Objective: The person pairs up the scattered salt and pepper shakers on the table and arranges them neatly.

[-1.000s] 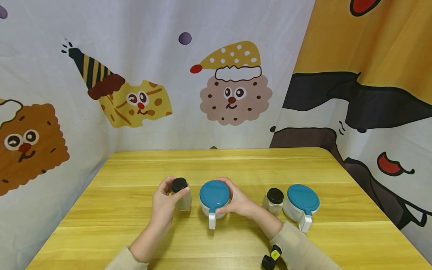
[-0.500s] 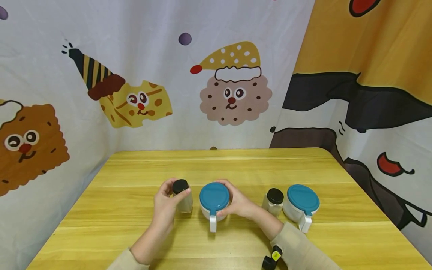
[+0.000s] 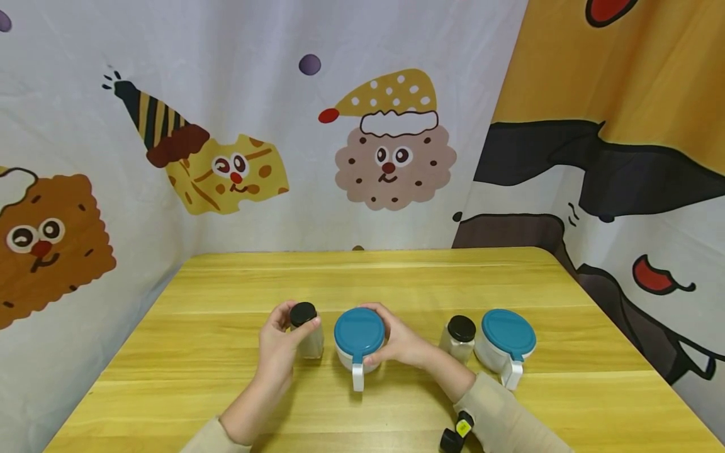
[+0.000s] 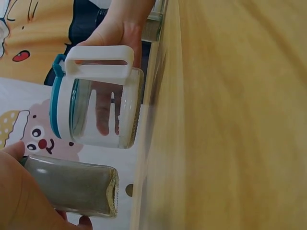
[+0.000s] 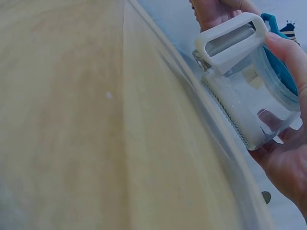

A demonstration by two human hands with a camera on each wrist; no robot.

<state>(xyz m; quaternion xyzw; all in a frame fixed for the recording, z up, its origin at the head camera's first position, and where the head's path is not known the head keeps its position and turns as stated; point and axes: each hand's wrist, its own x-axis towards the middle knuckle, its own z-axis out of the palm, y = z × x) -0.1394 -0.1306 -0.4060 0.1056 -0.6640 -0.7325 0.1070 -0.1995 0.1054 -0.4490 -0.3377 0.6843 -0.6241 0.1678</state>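
Observation:
My left hand (image 3: pixel 275 343) grips a clear glass bottle (image 4: pixel 72 184) with a black cap (image 3: pixel 303 313), thumb on the near side and fingers behind. In the left wrist view the bottle's base hangs free of the wooden surface. To its right, my right hand (image 3: pixel 399 340) holds a clear glass jar (image 5: pixel 240 96) with a blue lid (image 3: pixel 359 331) and a white handle (image 3: pixel 358 376) facing me. The thumb lies by the handle side and the fingers wrap the far side. Bottle and jar are upright, side by side, with a small gap between them.
On the right of the wooden table (image 3: pixel 238 277) stand a second black-capped bottle (image 3: pixel 460 338) and a second blue-lidded jar (image 3: pixel 507 340), close together, near my right forearm. A black strap piece with a yellow mark (image 3: pixel 463 428) is at my right sleeve. A printed curtain (image 3: pixel 255 38) hangs behind.
Both hands, with the bottle and the jar, have shifted very slightly toward me. The grips look the same, and the other bottle and jar have stayed put.

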